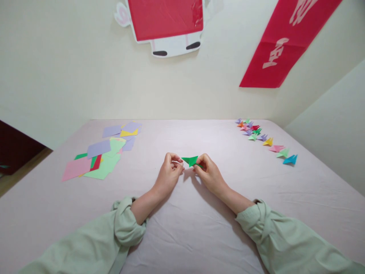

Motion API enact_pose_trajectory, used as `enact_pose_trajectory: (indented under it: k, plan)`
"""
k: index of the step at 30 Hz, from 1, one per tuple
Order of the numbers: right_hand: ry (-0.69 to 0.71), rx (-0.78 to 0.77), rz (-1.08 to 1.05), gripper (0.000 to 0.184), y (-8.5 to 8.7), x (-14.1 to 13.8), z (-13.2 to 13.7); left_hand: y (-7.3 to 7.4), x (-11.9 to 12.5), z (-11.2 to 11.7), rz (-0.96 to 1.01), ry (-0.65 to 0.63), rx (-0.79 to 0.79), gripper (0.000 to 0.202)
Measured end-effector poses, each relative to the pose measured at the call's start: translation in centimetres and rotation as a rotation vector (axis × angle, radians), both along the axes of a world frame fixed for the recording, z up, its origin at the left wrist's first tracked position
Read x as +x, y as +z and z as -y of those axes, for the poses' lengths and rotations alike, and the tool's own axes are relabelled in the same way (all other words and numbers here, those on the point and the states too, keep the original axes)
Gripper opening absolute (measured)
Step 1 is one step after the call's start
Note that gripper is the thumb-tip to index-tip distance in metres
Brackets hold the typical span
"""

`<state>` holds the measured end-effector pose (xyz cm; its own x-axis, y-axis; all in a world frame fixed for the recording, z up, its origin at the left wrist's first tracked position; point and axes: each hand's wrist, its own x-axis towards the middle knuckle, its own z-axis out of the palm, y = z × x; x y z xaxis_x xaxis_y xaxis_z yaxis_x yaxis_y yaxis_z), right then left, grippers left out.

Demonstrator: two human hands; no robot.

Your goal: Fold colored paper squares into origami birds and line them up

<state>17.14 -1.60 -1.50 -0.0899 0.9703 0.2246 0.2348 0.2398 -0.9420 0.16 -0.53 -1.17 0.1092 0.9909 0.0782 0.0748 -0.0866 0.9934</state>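
A small green folded origami paper (pixel 192 161) is held between both hands just above the table. Its narrow pointed end reaches left to the fingertips of my left hand (pixel 171 170), which are pinched together there. My right hand (pixel 208 171) grips the wider side of the paper between thumb and index finger. Part of that side is hidden behind the right fingers. Both sleeves are pale green and rolled up to the forearms.
Loose coloured paper sheets (pixel 107 165) lie in an overlapping pile on the left of the pale tablecloth (pixel 176 228). A row of several folded paper figures (pixel 268 142) runs along the right side. Behind the table, a wall carries red decorations (pixel 168 19).
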Motion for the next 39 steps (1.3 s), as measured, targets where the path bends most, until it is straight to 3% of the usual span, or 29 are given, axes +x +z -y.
enact_pose_trajectory:
  k: [4,8,14,19,26,31,39]
  plan:
    - [-0.005,0.011,0.033,0.007,-0.1,0.1,0.0,0.7,-0.2,0.4,-0.19,-0.057,0.195,0.034]
    - [0.006,0.014,0.047,0.006,0.0,0.1,0.1,0.9,-0.2,0.5,-0.287,-0.203,0.264,0.027]
    - [0.011,-0.004,0.047,0.009,0.1,0.1,0.2,0.2,-0.2,0.2,-0.325,-0.162,0.258,0.012]
    - [0.061,0.007,0.045,0.014,0.6,0.0,0.5,0.7,-0.3,0.3,-0.426,-0.138,0.333,0.006]
    - [0.095,0.092,0.213,0.022,1.9,0.0,0.8,0.8,-0.4,0.2,-0.429,-0.19,0.402,0.021]
    - [0.006,0.063,0.253,0.019,1.3,0.5,0.4,0.7,-0.5,0.2,-0.436,-0.167,0.406,0.025]
    - [0.029,0.144,0.304,0.019,0.6,0.7,0.1,0.2,-0.7,0.0,-0.421,-0.147,0.389,0.038]
